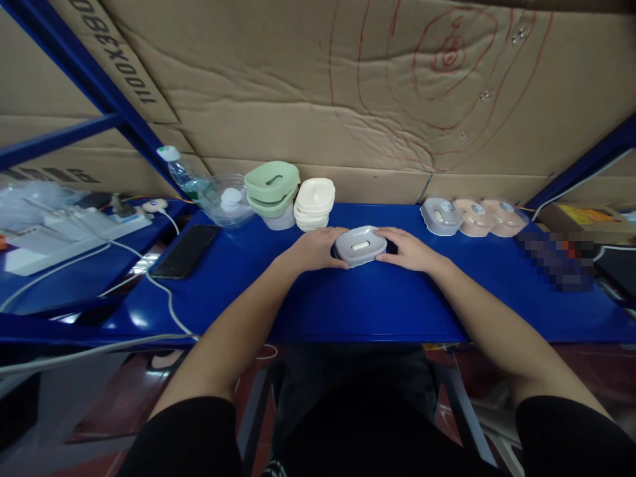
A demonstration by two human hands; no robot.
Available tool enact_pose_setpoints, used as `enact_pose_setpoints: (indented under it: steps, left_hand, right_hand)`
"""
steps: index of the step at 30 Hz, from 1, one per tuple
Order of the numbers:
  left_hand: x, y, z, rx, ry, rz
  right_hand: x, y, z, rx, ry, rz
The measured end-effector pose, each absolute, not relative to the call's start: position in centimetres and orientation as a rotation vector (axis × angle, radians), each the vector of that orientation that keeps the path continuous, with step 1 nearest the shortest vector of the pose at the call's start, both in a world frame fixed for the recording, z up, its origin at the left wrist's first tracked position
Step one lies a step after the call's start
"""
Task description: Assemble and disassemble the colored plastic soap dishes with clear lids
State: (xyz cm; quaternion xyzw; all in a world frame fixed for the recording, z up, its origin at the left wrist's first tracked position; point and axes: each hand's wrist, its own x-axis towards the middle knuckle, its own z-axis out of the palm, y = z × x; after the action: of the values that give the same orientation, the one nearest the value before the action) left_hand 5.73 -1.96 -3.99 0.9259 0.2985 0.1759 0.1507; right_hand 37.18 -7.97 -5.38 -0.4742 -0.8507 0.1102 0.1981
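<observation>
A small grey lidded box [360,246] with rounded corners rests near the middle of the blue table. A pale, elongated piece shows at the centre of its top. My left hand [318,250] grips its left side, thumb toward me and fingers behind. From the right, my right hand [408,250] holds the other side, fingertips on the far rim and thumb on the near edge. Behind the box stand cream lids or trays [315,199] in a stack. Beside them is a pile of green pieces [273,182] on a whitish base.
At the back right sit a grey box [440,216] and two pink boxes [474,217]. Clear round plastic containers [228,202] and a plastic bottle [181,173] stand back left. A black phone [186,252] lies near a white cable [171,308]. Cardboard [278,79] walls the back.
</observation>
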Motion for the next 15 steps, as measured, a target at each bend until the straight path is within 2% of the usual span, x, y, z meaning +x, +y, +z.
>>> enact_pose_setpoints:
  steps: [4, 7, 11, 13, 15]
  left_hand:
    - [5.8, -2.3, -3.5, 2.706, 0.847, 0.495]
    - [5.1, -2.3, -2.3, 2.744, 0.806, 0.679]
    - [1.8, -1.1, -0.1, 2.601, 1.210, 1.321]
    - [-0.9, 0.0, 0.8, 2.381, 1.535, 1.698]
    - [-3.9, 1.1, 1.3, 2.084, 1.855, 1.915]
  right_hand:
    - [37.2, -8.0, -5.4, -1.319, -2.383, 0.314]
    - [37.2, -8.1, -5.4, -1.354, -2.390, 0.319]
    - [37.4, -8.0, -5.4, -1.364, -2.406, 0.323]
    - [37.5, -8.0, -5.5, -1.357, -2.411, 0.321]
    - [37.6, -7.8, -5.7, -1.345, -2.416, 0.321]
